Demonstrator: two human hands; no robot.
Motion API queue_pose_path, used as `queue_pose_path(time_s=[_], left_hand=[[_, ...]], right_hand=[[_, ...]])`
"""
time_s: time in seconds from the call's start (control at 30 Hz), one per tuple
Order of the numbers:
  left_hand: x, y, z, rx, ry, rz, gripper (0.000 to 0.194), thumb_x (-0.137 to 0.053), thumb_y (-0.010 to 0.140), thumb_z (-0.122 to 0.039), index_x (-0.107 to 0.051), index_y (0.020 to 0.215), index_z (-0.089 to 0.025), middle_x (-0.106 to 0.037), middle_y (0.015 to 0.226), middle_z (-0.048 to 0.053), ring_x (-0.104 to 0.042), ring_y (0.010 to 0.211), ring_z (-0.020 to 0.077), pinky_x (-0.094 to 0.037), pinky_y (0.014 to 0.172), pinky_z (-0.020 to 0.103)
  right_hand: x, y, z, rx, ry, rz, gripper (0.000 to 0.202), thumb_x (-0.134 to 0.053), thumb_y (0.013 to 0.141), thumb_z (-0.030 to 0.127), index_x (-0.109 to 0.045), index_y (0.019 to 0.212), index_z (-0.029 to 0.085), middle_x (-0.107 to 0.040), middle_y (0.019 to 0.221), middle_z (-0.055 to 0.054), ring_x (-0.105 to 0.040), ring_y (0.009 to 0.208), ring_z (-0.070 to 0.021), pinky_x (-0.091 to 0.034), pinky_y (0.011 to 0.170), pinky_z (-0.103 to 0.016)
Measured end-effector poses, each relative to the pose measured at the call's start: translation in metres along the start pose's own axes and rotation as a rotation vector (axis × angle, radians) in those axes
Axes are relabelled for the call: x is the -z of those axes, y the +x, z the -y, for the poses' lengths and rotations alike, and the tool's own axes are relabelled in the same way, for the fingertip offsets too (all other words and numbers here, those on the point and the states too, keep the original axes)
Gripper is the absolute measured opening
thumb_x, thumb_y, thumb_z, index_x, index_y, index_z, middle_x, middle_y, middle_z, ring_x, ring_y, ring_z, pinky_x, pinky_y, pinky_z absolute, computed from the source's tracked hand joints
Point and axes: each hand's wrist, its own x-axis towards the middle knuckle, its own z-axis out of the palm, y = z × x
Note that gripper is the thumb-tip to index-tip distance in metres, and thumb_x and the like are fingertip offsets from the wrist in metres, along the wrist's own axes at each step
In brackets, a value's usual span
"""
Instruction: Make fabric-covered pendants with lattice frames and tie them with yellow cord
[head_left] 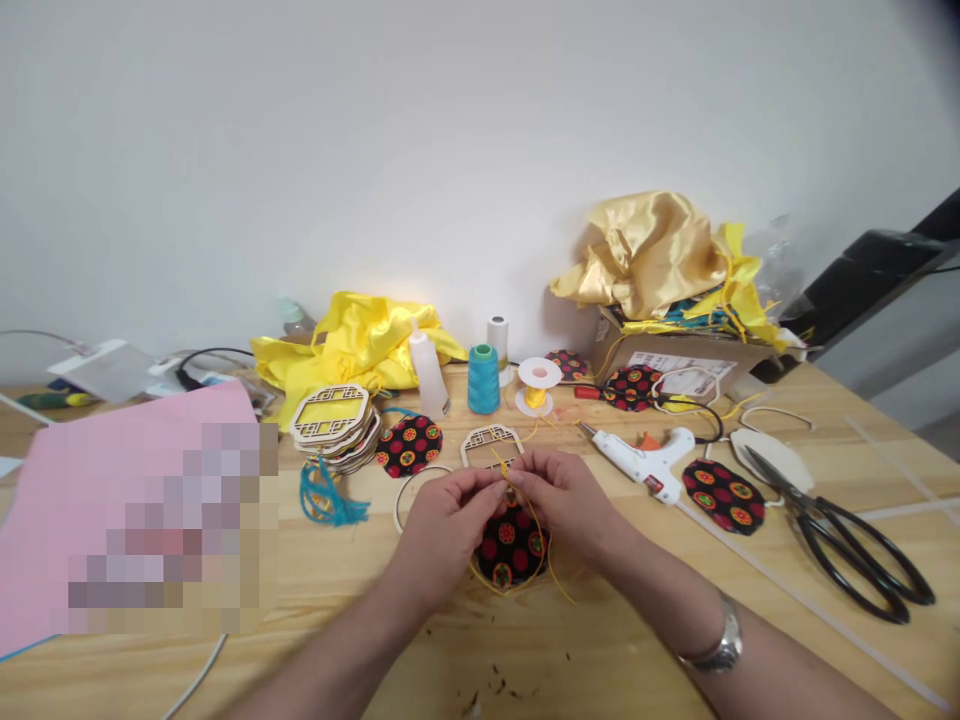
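Above a dark floral fabric piece (pixel 504 555), my left hand (pixel 454 525) and my right hand (pixel 566 500) meet fingertip to fingertip. Both pinch a thin yellow cord (pixel 541 535), whose loop hangs down around the fabric piece and whose loose end trails to the right. Exactly how the cord crosses between my fingertips is hidden. Just beyond my fingers lies a pale lattice-cut frame (pixel 480 445). A thin ring (pixel 405 490) lies partly behind my left hand.
Left are stacked lattice frames (pixel 330 415), a teal tassel (pixel 330 495) and pink sheet (pixel 142 470). Behind stand a blue thread cone (pixel 484 382), a yellow cord spool (pixel 536 385) and squeeze bottle (pixel 427 375). Right are a glue gun (pixel 645 460), black-handled scissors (pixel 840 545) and fabric-filled box (pixel 667 360).
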Motion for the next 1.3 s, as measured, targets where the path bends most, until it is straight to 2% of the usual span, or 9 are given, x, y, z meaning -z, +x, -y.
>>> queue_pose_path(time_s=[0.2, 0.4, 0.5, 0.6, 0.8, 0.97, 1.07, 1.17, 1.3], left_hand=[[0.0, 0.005, 0.007, 0.092, -0.269, 0.04, 0.018, -0.067, 0.068, -0.03, -0.064, 0.065, -0.012, -0.055, 0.051, -0.003, -0.031, 0.037, 0.0023, -0.019, 0.036, 0.017], [0.004, 0.006, 0.013, 0.141, -0.413, 0.105, 0.017, -0.069, 0.067, -0.026, -0.062, 0.063, -0.011, -0.056, 0.052, -0.002, -0.03, 0.034, 0.0006, -0.016, 0.034, 0.015], [0.004, 0.005, 0.011, 0.124, -0.421, 0.092, 0.016, -0.069, 0.068, -0.025, -0.062, 0.064, -0.011, -0.056, 0.052, -0.002, -0.03, 0.035, 0.0006, -0.017, 0.034, 0.015], [0.005, 0.006, 0.009, 0.109, -0.409, 0.069, 0.017, -0.07, 0.067, -0.026, -0.064, 0.065, -0.011, -0.057, 0.052, -0.001, -0.031, 0.036, 0.0008, -0.017, 0.034, 0.015], [0.008, 0.009, 0.01, 0.09, -0.407, 0.0, 0.018, -0.071, 0.066, -0.028, -0.065, 0.064, -0.011, -0.057, 0.053, -0.002, -0.03, 0.036, 0.0005, -0.016, 0.035, 0.015], [0.006, 0.009, 0.012, 0.104, -0.408, -0.031, 0.017, -0.071, 0.066, -0.027, -0.067, 0.067, -0.011, -0.061, 0.054, 0.0, -0.032, 0.037, 0.0009, -0.018, 0.036, 0.015], [0.004, 0.008, 0.015, 0.148, -0.477, -0.035, 0.017, -0.072, 0.066, -0.027, -0.066, 0.069, -0.012, -0.061, 0.053, 0.0, -0.04, 0.039, 0.0027, -0.024, 0.037, 0.014], [0.003, 0.008, 0.016, 0.226, -0.592, -0.052, 0.017, -0.073, 0.063, -0.025, -0.063, 0.072, -0.014, -0.066, 0.058, 0.002, -0.053, 0.045, 0.0078, -0.036, 0.042, 0.016], [0.003, 0.01, 0.016, 0.261, -0.645, -0.076, 0.019, -0.074, 0.063, -0.024, -0.062, 0.073, -0.014, -0.064, 0.051, 0.001, -0.04, 0.033, 0.0022, -0.022, 0.033, 0.012]], right_hand=[[-0.002, -0.001, 0.0, -0.062, 0.13, 0.054, 0.015, -0.056, 0.07, 0.029, -0.054, 0.062, 0.017, -0.049, 0.051, 0.005, -0.034, 0.043, -0.0065, -0.024, 0.041, -0.02], [-0.005, -0.004, 0.001, -0.149, 0.289, 0.115, 0.021, -0.061, 0.067, 0.035, -0.052, 0.063, 0.016, -0.049, 0.049, 0.005, -0.031, 0.039, -0.0046, -0.02, 0.038, -0.019], [-0.005, -0.005, 0.002, -0.136, 0.284, 0.115, 0.022, -0.061, 0.069, 0.035, -0.052, 0.066, 0.016, -0.05, 0.051, 0.005, -0.032, 0.04, -0.0048, -0.021, 0.039, -0.019], [-0.001, -0.003, 0.006, -0.103, 0.136, 0.154, 0.021, -0.052, 0.078, 0.035, -0.054, 0.068, 0.016, -0.047, 0.052, 0.005, -0.033, 0.042, -0.0061, -0.023, 0.041, -0.019], [0.013, 0.001, 0.02, 0.14, -0.522, 0.145, 0.025, -0.046, 0.084, 0.027, -0.057, 0.063, 0.017, -0.052, 0.058, 0.002, -0.044, 0.056, -0.0109, -0.031, 0.052, -0.023], [0.006, -0.015, 0.023, 0.222, -0.74, -0.029, 0.025, -0.044, 0.087, 0.028, -0.057, 0.068, 0.019, -0.059, 0.063, 0.001, -0.05, 0.059, -0.0123, -0.033, 0.054, -0.024], [-0.006, -0.028, 0.014, 0.425, -0.92, -0.064, 0.022, -0.041, 0.088, 0.021, -0.059, 0.075, 0.019, -0.062, 0.068, -0.002, -0.053, 0.06, -0.0139, -0.033, 0.054, -0.025], [-0.018, -0.037, 0.002, 0.736, -1.187, -0.002, 0.018, -0.043, 0.082, 0.01, -0.06, 0.079, 0.016, -0.062, 0.066, -0.005, -0.052, 0.057, -0.0176, -0.032, 0.051, -0.029], [-0.022, -0.042, -0.001, 0.991, -1.26, 0.276, 0.011, -0.05, 0.08, 0.014, -0.061, 0.078, 0.014, -0.06, 0.064, -0.006, -0.05, 0.057, -0.0182, -0.035, 0.053, -0.032]])
